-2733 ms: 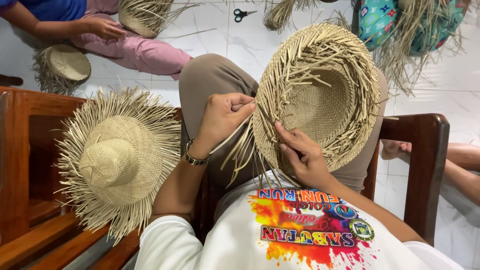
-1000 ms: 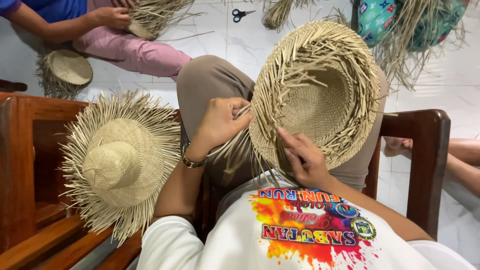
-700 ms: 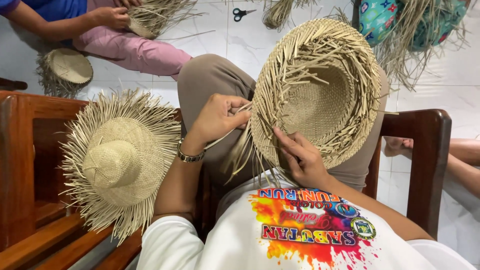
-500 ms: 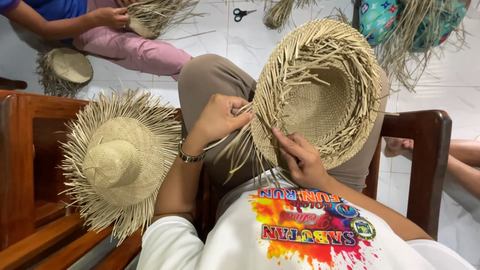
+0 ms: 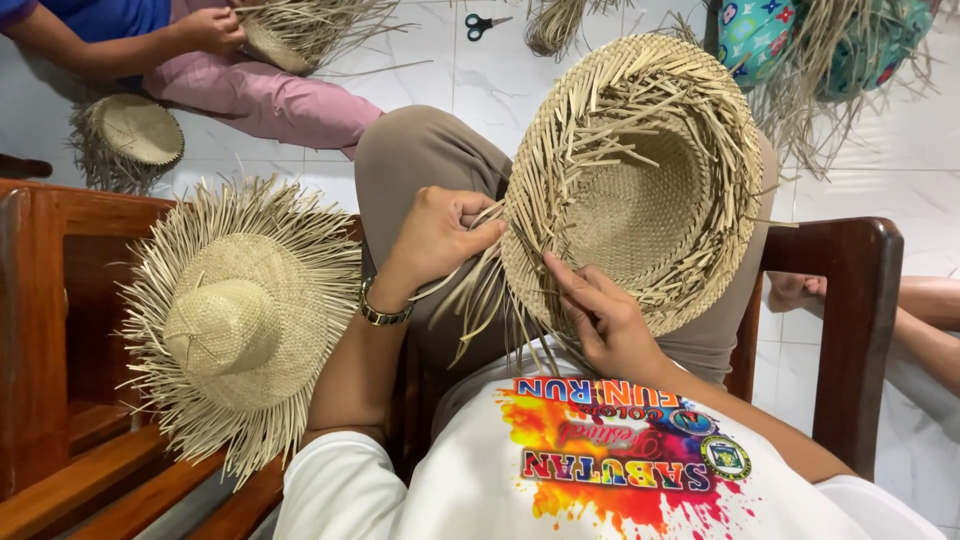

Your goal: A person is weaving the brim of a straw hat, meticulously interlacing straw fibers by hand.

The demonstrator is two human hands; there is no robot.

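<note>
- The person is sitting on a wooden chair, and one unfinished straw hat is resting on the lap, its hollow crown facing up toward the camera.
- The left hand is curling at the hat's left edge; its fingers are closing on a few loose straw strands that are hanging down from the rim.
- The right hand is lying against the hat's lower rim, with its fingers stretching flat along the weave and pressing on it; they are not wrapping around anything.
- A metal bracelet is sitting on the left wrist.
- A second hat, crown up with a wide fringe of uncut straw ends, is lying to the left on the wooden seat.
- A third hat, smaller in view, is lying on the white tiled floor at upper left.
- A fourth hat is being held by another person's hand at the top; that person is wearing pink trousers.
- One pair of scissors is lying on the floor near the top edge.
- More loose straw is showing at upper right against a patterned teal garment; how many hats are there I cannot tell.
</note>
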